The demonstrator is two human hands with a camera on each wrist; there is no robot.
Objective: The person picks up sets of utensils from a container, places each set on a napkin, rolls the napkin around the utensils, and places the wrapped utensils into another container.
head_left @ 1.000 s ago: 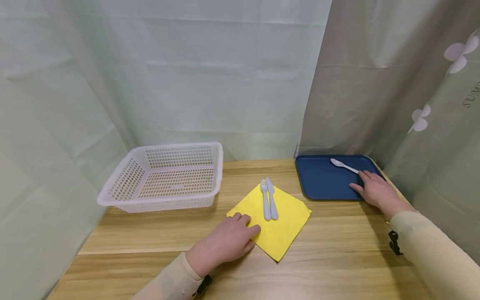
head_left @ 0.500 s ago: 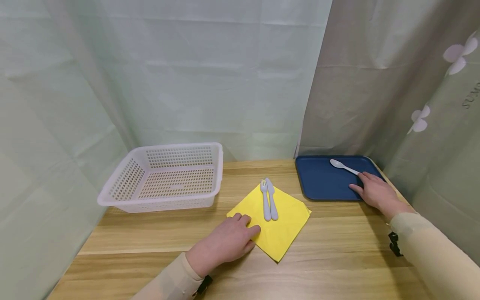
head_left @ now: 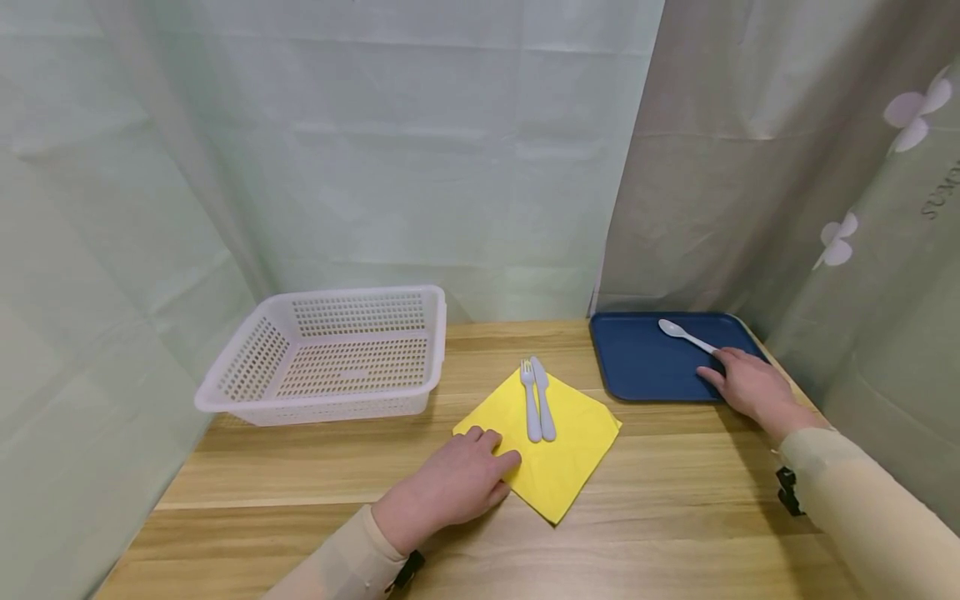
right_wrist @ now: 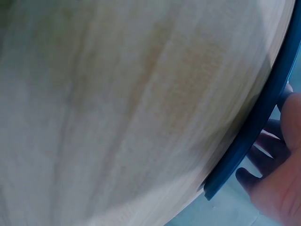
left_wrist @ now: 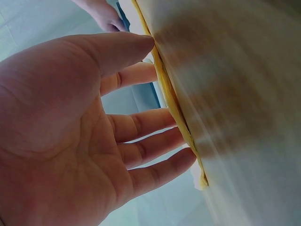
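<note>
My left hand (head_left: 453,479) lies at the near left edge of a folded yellow napkin (head_left: 566,462), its fingertips and thumb touching that edge in the left wrist view. On the napkin, a pale grey fork (head_left: 532,408) and a matching knife (head_left: 545,404) lie side by side, tines and blade pointing away. Farther right, my right hand (head_left: 750,385) reaches over the front right of a blue tray (head_left: 637,367). Its fingertips cover the handle end of a pale spoon (head_left: 672,328) lying in the tray, while the thumb stands apart to the left.
A white plastic basket (head_left: 318,406) with perforated walls stands at the back left of the wooden table (head_left: 300,467). Pale curtains (head_left: 420,167) hang behind and along both sides, the right one (head_left: 885,333) close to the tray and right arm.
</note>
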